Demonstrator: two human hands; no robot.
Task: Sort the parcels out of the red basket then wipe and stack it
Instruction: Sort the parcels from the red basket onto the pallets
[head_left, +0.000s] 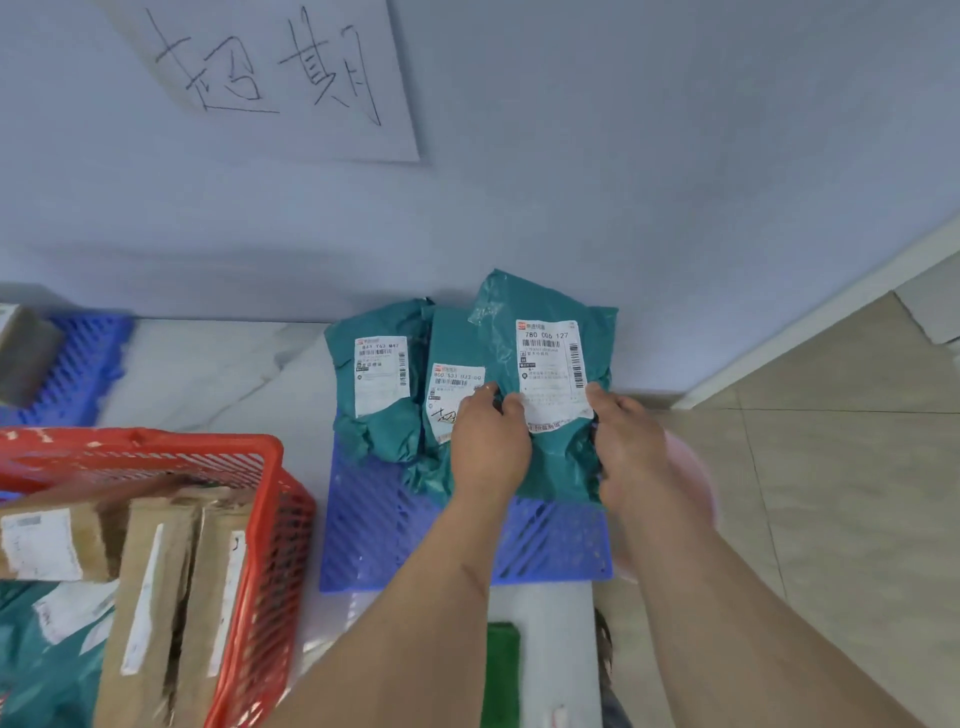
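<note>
Both hands are gripping the same teal parcel (550, 395): my left hand (488, 447) is pinching its near left edge, thumb on the white label, and my right hand (631, 447) is clasping its right side. I'm holding it upright at the right end of the blue tray (550, 545), its top leaning toward the wall (623, 182).

Two more teal parcels are standing in that tray, labels facing me: one at the far left (376, 379), and a middle one (449, 395) partly hiding behind my left hand. Something pink (696, 467) is peeking out beyond my right wrist; I can't tell what it is.

At near left, the red basket (270, 519) is sitting well apart from my hands, and it's holding brown cardboard parcels (150, 571) standing on edge, with a teal bag (47, 670) at its left. Farther left, another blue tray (78, 364) is carrying a grey box (26, 353).

Everything is resting on a white marbled counter (218, 374). A green object (501, 670) is lying at its near edge. A handwritten paper sign (270, 78) is hanging on the pale wall, and beige floor tiles (841, 441) are showing on the right.
</note>
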